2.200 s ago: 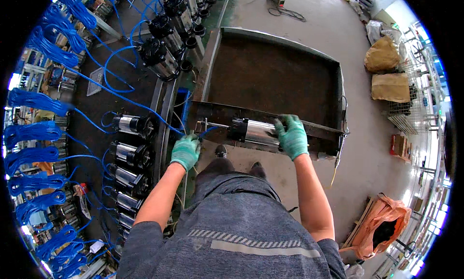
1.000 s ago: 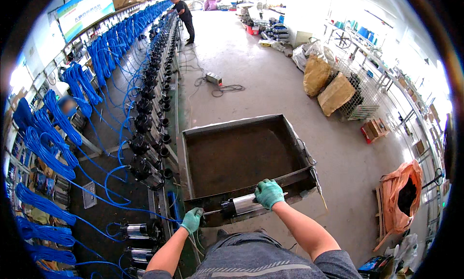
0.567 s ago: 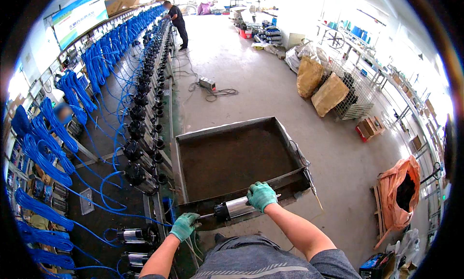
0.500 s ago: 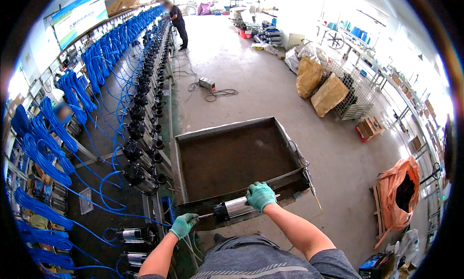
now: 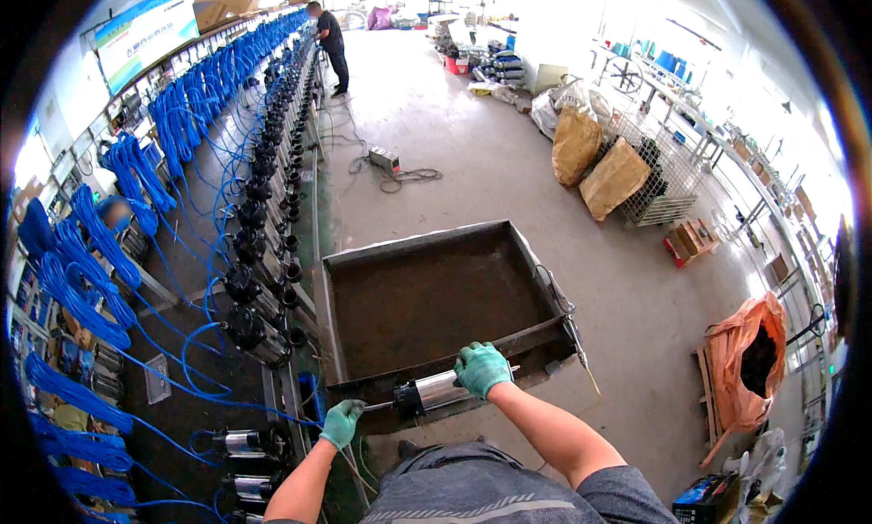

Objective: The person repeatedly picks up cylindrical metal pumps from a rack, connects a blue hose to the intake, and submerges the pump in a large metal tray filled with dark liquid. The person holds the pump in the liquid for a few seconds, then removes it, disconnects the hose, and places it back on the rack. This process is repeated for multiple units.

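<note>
A silver cylindrical motor with a black end (image 5: pixel 442 391) lies crosswise in front of me, over the near edge of a rectangular metal tank (image 5: pixel 415 242). My right hand (image 5: pixel 483 370), in a green glove, is closed over the motor's silver body near its right end. A thin pin sticks out beyond that hand. From the black end a slim metal rod (image 5: pixel 379 405) runs left to my left hand (image 5: pixel 342 422), also green-gloved, whose fingers are closed round its end. Whether the rod is a tool or part of the motor cannot be made out.
Left of the tank runs a long rack of black-topped pumps (image 5: pixel 257 331) with blue cables (image 5: pixel 77 392). A person (image 5: pixel 331 47) stands at its far end. A box with leads (image 5: pixel 383 159) lies on the floor. An orange sack (image 5: pixel 727 360) and a wire cage (image 5: pixel 668 192) stand right.
The scene has slid slightly left in my view. Both hands keep their hold on the motor and the rod, with little visible movement.
</note>
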Demonstrator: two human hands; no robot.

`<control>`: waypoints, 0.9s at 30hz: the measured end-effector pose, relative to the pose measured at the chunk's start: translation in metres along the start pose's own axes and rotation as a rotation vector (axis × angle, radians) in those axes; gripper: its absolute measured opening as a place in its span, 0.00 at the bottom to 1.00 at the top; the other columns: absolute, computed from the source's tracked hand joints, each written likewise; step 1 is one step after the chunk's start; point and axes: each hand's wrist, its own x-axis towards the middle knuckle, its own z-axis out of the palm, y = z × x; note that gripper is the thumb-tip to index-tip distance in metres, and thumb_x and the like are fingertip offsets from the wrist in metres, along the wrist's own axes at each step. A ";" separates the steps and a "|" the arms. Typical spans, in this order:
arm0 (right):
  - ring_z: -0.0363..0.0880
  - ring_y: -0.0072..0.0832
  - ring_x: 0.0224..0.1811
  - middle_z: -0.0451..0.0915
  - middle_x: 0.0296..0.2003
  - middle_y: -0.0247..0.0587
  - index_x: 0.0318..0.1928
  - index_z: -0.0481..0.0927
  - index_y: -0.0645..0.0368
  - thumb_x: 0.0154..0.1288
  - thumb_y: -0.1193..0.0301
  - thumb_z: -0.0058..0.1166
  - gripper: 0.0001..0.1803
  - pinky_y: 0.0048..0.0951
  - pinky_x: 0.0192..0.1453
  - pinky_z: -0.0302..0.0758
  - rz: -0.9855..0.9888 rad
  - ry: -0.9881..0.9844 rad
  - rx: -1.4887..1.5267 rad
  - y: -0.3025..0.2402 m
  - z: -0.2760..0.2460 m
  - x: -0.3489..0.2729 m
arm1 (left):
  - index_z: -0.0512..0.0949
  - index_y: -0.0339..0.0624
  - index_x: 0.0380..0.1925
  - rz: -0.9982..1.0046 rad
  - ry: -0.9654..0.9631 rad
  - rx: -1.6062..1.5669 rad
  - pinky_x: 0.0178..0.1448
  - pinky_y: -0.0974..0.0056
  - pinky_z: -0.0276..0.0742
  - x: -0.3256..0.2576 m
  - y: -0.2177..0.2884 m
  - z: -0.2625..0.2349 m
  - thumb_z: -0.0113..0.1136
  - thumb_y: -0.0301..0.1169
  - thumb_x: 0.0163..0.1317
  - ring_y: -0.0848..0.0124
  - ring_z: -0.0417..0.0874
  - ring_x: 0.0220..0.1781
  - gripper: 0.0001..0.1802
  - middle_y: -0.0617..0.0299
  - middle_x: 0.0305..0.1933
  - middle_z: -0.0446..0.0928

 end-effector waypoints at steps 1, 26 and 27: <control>0.81 0.50 0.51 0.85 0.45 0.52 0.40 0.86 0.58 0.71 0.58 0.52 0.17 0.48 0.60 0.78 -0.010 0.001 0.008 -0.004 -0.001 0.001 | 0.82 0.34 0.52 -0.183 0.019 -0.064 0.55 0.58 0.81 0.008 -0.014 0.009 0.59 0.40 0.77 0.60 0.86 0.46 0.18 0.48 0.43 0.86; 0.80 0.51 0.48 0.85 0.41 0.50 0.38 0.85 0.56 0.69 0.60 0.54 0.13 0.48 0.57 0.77 -0.060 0.077 0.021 -0.001 0.010 0.003 | 0.80 0.39 0.61 -0.054 0.009 -0.361 0.52 0.64 0.79 -0.013 0.005 0.008 0.60 0.42 0.77 0.71 0.83 0.41 0.21 0.64 0.44 0.85; 0.80 0.51 0.48 0.85 0.42 0.49 0.39 0.85 0.56 0.69 0.60 0.54 0.13 0.48 0.57 0.77 -0.048 0.078 0.021 -0.002 0.009 0.003 | 0.81 0.38 0.58 -0.057 0.034 -0.325 0.54 0.63 0.79 -0.010 0.006 0.009 0.60 0.43 0.77 0.70 0.83 0.42 0.21 0.63 0.43 0.85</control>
